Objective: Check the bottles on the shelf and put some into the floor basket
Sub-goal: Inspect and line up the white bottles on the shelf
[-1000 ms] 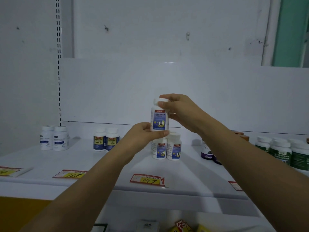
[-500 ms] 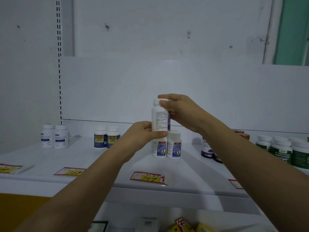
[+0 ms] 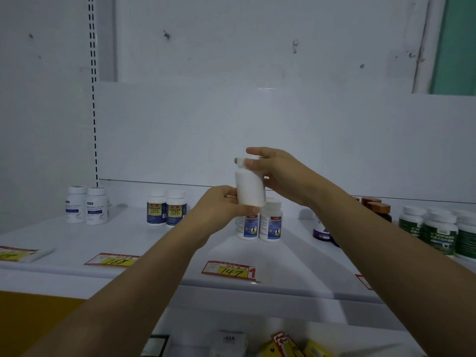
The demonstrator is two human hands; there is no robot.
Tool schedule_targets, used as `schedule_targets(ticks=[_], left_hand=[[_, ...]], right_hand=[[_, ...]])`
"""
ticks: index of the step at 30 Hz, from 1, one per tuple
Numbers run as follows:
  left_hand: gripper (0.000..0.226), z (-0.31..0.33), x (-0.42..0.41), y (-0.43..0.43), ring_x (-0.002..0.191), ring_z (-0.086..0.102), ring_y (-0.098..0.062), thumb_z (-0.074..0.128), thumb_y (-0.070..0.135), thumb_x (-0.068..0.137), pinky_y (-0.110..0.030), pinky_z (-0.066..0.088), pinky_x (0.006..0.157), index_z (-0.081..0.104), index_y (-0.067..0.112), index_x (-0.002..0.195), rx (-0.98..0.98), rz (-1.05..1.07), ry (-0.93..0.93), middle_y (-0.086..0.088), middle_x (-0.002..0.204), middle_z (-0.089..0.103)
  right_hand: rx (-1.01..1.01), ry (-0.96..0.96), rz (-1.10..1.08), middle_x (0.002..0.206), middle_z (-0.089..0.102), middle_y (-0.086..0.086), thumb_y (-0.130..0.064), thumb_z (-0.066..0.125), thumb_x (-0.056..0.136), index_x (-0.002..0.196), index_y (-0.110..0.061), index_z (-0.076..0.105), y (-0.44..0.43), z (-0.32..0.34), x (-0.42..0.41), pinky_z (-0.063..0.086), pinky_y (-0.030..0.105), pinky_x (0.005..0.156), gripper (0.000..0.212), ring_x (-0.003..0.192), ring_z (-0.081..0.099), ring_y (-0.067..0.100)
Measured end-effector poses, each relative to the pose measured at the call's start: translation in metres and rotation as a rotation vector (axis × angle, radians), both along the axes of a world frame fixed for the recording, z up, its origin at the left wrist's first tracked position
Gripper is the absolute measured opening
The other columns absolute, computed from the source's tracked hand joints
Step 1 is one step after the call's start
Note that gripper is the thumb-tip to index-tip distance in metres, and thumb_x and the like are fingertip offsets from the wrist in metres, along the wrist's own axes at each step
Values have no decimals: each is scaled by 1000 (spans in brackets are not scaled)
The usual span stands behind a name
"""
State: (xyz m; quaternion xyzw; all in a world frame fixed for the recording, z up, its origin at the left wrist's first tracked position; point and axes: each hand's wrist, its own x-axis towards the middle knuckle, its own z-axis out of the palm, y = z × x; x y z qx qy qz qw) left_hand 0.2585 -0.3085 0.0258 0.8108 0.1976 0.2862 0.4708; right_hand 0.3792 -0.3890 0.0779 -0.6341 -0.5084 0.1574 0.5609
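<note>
Two hands (image 3: 224,206) (image 3: 279,173) grip one white bottle (image 3: 248,188) aloft.

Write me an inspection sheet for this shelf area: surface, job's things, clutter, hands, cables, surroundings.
Surface: white shelf, with bottles standing on it in small groups.
Job's things: held bottle is up above the shelf, plain white side to the camera. Two blue-label bottles stand behind and below it. White-label pair is at far left, green-label bottles at far right. Floor basket not in view.
Clutter: price tags along the shelf's front edge.
Hands: left hand grips the held bottle's base; right hand pinches its cap.
Cables: nothing seen.
Surroundings: white back panel; boxes on the level below.
</note>
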Motion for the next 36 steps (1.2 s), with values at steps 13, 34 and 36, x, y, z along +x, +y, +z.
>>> schedule_targets(ticks=[13,34,36], left_hand=[[53,-4,1,2,98,52,-8,69,27,82,-25,39,86,50,15,131,14,13,-39,-1,129,58],[48,-9,12,-3,94,54,-8,70,27,82,-26,40,83,52,20,126,-35,-20,-49,6,118,59],[44,-9,11,-1,92,56,-8,69,24,83,-24,40,82,55,20,124,-15,-29,-55,3,120,62]], right_hand=[[88,73,-16,120,61,8,-18,60,92,129,-9,52,0,-7,8,51,36,95,39,110,61,22],[64,-63,-165,107,69,10,-31,69,85,122,-5,59,-2,-7,8,55,37,90,46,96,68,22],[57,-55,-102,107,69,8,-28,63,89,118,-7,60,-3,-7,8,53,35,92,37,98,67,20]])
